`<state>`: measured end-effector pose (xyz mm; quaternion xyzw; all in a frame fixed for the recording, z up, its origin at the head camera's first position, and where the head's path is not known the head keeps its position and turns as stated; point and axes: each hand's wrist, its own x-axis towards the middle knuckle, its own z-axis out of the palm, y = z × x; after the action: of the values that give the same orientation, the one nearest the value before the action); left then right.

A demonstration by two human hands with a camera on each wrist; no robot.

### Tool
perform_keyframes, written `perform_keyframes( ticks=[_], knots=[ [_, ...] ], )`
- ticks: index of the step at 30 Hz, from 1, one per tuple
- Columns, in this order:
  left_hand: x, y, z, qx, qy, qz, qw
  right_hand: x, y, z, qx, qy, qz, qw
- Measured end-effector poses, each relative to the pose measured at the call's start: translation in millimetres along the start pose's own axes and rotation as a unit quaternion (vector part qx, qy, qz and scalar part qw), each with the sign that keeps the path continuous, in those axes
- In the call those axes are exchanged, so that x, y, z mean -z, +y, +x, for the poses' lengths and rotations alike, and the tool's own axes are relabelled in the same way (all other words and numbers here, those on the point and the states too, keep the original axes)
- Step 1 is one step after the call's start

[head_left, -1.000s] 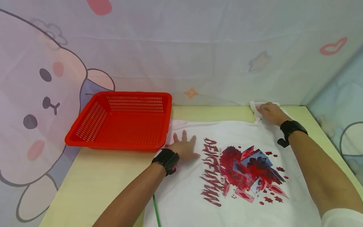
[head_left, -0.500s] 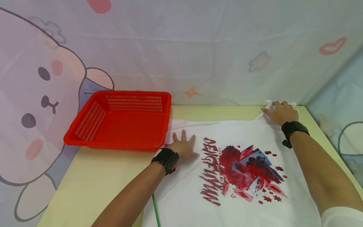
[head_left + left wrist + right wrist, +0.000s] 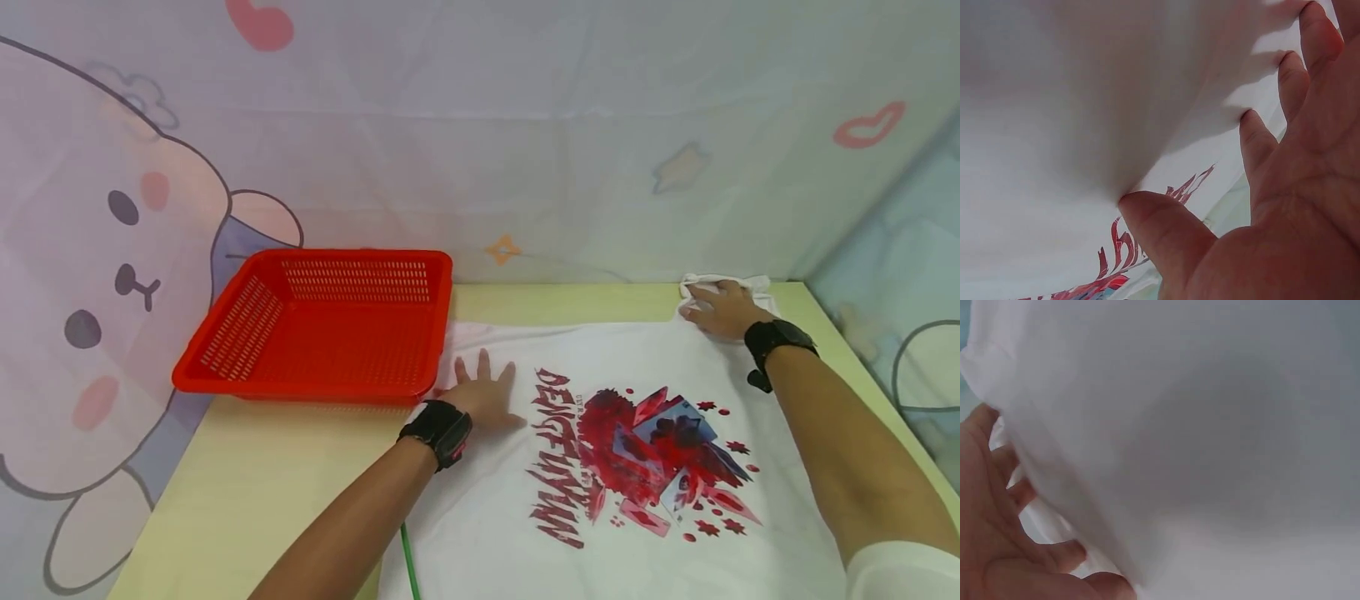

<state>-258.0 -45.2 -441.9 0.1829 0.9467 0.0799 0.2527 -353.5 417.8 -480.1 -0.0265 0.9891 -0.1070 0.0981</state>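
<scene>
Red plastic basket (image 3: 315, 388) sits left on the desk (image 3: 247, 467), shirt not in it. Left hand (image 3: 483, 404) is flat, fingers splayed, on the printed white T-shirt (image 3: 592, 346) just right of the basket. The middle is spread mostly flat, print (image 3: 660, 458) face up, so I'd call flattening mostly done. Right hand (image 3: 723, 312), fingers extended, not clenched, rests on bunched white cloth (image 3: 761, 286), probably a sleeve, at the far right corner. That bit looks left to smooth.

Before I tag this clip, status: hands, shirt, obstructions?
Left hand spread on shirt. Right hand on its bunched far corner. Shirt mostly flat. Possible obstacle: basket by left hand.
</scene>
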Motion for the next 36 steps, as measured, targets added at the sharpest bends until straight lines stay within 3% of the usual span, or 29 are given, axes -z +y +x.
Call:
perform_keyframes(
  ticks=[6,10,14,22,29,33,36],
  knots=[
    [2.8,-2.2,5.3,0.0,0.003,0.007,1.0,29.6,-8.2,-24.1,0.034,0.001,0.025,0.999],
    [8.5,-5.3,7.3,-0.005,0.008,-0.012,0.9999,50.1,-17.3,-52.1,0.028,-0.002,0.021,0.999],
    [13.5,-11.5,6.4,-0.016,0.015,-0.04,0.999,64.6,-28.2,-81.1,0.051,0.006,0.042,0.998],
    [17.7,-18.5,-15.7,-0.074,0.044,-0.058,0.9946,80.6,-55.5,-144.2,0.086,0.037,0.046,0.995],
    [11.5,-28.9,-54.0,-0.121,0.079,-0.078,0.9865,68.8,-78.3,-212.3,0.125,0.085,-0.022,0.988],
    [3.3,-32.0,-75.7,-0.149,0.1,-0.068,0.9814,48.1,-86.3,-246.6,0.111,0.072,-0.057,0.99],
    [-3.0,-30.5,-89.6,-0.156,0.116,-0.056,0.9794,29.6,-89.3,-266.5,0.075,0.028,-0.054,0.995]
  ],
)
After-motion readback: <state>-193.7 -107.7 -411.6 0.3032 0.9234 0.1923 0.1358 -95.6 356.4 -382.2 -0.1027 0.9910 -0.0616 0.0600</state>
